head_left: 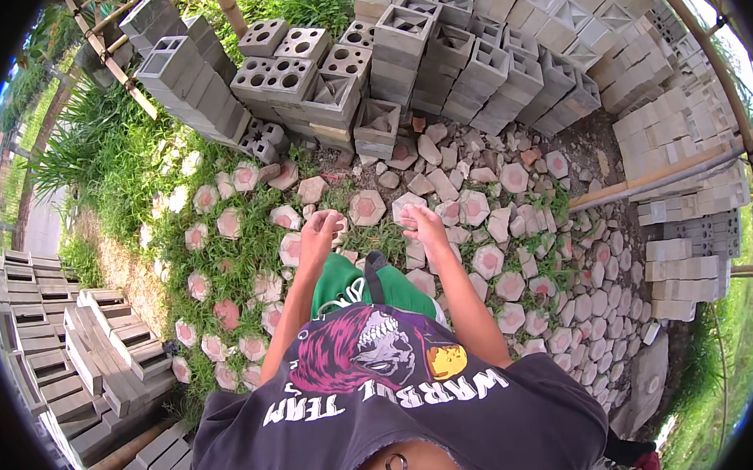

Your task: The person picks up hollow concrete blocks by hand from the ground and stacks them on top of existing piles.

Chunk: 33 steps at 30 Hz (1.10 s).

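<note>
My left hand (321,231) is held in front of my waist, its fingers loosely curled and nothing visible in them. To its right, at about the same height, my right hand (422,223) has its fingers bent and apart, also with nothing visible in it. Beyond and between the hands lies a hexagonal paving stone (366,208) with a pinkish centre, set in grass. Another pale hexagonal paver (407,205) shows just beyond my right fingertips. Neither hand appears to touch a stone.
Grey blocks with round holes (276,79) stand stacked ahead, beside an open square block (378,130). A tall block column (190,74) rises far left. Broken rubble (442,183) lies before the stacks. A bamboo pole (670,171) crosses at right; more blocks (90,347) lie left.
</note>
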Tool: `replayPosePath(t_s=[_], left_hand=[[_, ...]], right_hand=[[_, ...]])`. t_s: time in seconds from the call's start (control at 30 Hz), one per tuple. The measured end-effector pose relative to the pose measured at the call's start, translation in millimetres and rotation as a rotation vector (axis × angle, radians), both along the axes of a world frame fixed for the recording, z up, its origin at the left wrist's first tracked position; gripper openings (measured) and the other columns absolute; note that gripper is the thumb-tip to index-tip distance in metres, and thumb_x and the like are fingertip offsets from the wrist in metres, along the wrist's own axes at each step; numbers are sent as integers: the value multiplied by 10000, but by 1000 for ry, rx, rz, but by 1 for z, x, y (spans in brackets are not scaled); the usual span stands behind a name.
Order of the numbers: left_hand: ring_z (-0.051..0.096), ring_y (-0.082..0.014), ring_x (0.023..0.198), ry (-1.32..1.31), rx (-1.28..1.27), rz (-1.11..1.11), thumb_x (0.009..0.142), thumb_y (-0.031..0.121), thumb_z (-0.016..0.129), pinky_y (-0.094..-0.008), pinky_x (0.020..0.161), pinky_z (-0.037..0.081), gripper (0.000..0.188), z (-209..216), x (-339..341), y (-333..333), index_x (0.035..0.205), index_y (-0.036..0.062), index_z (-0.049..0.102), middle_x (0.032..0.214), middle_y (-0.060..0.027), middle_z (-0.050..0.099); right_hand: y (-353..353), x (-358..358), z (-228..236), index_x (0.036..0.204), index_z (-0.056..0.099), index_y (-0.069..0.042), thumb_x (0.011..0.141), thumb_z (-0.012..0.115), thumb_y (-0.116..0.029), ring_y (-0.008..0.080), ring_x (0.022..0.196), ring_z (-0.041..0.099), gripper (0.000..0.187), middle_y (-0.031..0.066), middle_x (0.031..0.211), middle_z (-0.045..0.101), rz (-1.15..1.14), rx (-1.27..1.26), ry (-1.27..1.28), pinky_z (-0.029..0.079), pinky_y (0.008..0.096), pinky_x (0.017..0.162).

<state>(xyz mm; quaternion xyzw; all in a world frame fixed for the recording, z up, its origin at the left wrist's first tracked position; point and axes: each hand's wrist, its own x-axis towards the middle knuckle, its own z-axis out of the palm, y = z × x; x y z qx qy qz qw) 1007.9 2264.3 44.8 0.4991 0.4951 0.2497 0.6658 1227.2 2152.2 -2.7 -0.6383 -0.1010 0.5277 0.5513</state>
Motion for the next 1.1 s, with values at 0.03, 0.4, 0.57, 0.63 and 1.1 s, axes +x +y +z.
replayPosePath(t_s=[0.03, 0.4, 0.57, 0.63, 1.1], left_hand=[[613, -152, 924, -12, 9, 17, 915, 333, 552, -278, 796, 469, 383, -1, 9, 15, 1118, 8, 569, 1060, -84, 648], [596, -173, 959, 141, -193, -70, 904, 328, 550, -313, 837, 463, 386, -21, 112, 171, 1140, 23, 558, 1099, -87, 620], [588, -211, 1014, 120, -249, -183, 903, 336, 553, -333, 912, 446, 422, -33, 180, 275, 1160, 0, 544, 1142, -125, 601], [579, -220, 1060, 108, -258, -202, 901, 359, 560, -336, 915, 443, 450, -30, 210, 318, 1188, 14, 531, 1180, -123, 586], [419, -304, 1256, 246, 194, -277, 691, 525, 720, -377, 1022, 343, 1002, -197, 508, 649, 1398, -39, 289, 1360, -270, 394]], right_hand=[[17, 18, 2, 1163, 562, -55, 891, 575, -383, 149, 944, 586, 426, 53, 1057, 629, 15, 27, -19, 478, 313, 778], [124, 125, -9, 1129, 580, -65, 896, 579, -362, 164, 958, 591, 378, 52, 1053, 633, -202, -17, 81, 478, 324, 802], [175, 176, -14, 1141, 573, -56, 892, 586, -363, 176, 974, 587, 395, 75, 1077, 627, -323, -132, 67, 473, 332, 813], [196, 199, -14, 1169, 565, -56, 892, 585, -368, 190, 1000, 583, 418, 86, 1101, 622, -351, -173, 56, 472, 338, 826], [557, 449, -130, 1292, 411, 70, 789, 656, -507, 294, 1207, 465, 804, 221, 1281, 490, -220, -297, -372, 379, 370, 990]])
